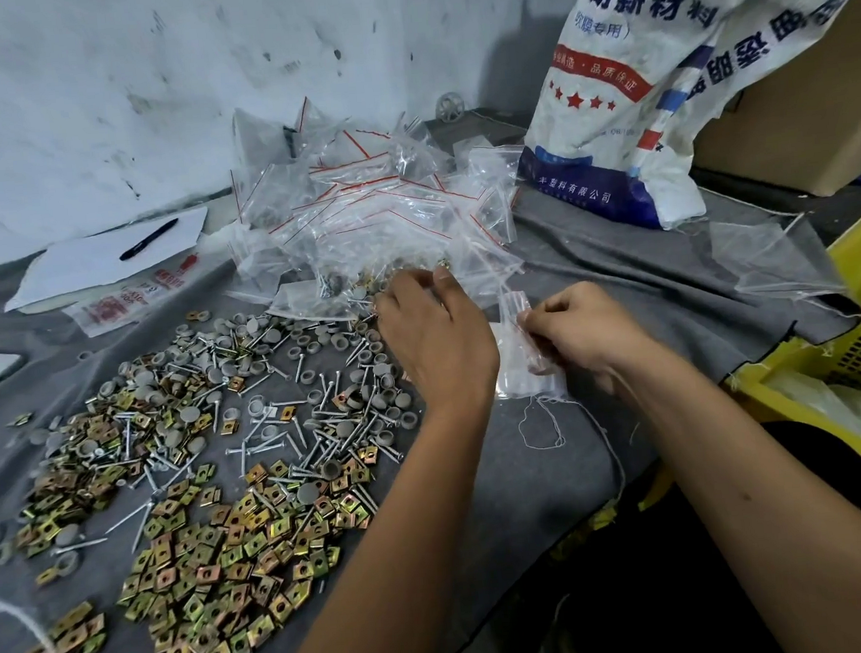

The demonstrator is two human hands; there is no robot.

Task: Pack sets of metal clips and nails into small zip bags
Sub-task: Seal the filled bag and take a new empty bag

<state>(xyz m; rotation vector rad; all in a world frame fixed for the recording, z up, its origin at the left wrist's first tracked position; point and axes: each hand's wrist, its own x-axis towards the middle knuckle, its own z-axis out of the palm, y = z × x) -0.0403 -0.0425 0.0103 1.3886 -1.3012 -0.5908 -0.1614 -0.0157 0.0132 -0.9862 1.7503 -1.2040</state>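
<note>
Now a fresh bag is being readied.

Pinched at its top in the curled fingers of the right hand (580, 330), a small clear plastic zip bag with a red seal line (520, 314) stands just above a thin stack of like bags (525, 383) on the grey felt table cover (594, 272). Beside it the left hand (437, 336) hovers knuckles-up at the near edge of the filled-bag pile; whether it holds anything I cannot tell. Behind lies that heap of sealed clear bags (372, 202), many apparently done. Left of the hands spread brass-coloured square metal clips (220, 564), silver nails (293, 440) and grey round caps (244, 336), so plenty of sets seem left to pack.
</note>
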